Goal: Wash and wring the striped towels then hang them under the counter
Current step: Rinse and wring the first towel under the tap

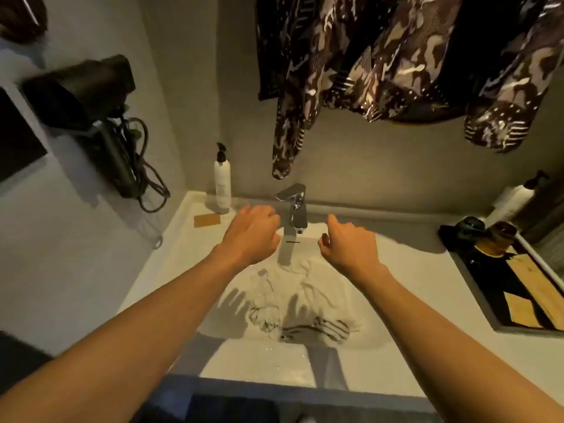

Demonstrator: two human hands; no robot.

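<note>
Nearest: both bare forearms reach fwd over the white table (412,288). Striped towels (302,303) lie bunched in the sink basin (370,337), white w/ dark stripes showing at the near edge, hand shadows across them. Neither hand touches the towels.

Left hand (250,236) hovers above the basin's left side, fingers loosely bent, holding nothing, just left of the faucet. Right hand (348,242) hovers on the other side, index finger out toward the faucet, other fingers curled under; nothing held.

Chrome faucet (294,210) stands btwn the hands at the back of the sink.

Further: white pump bottle (222,181) at back left w/ a tan card (207,220) beside it. Right side: dark tray (518,288) w/ a jar (497,239) on it, second pump bottle (515,198) behind.

On the left wall, black hair dryer (88,96) w/ coiled cord. Patterned garment (396,62) hangs over the faucet.
</note>
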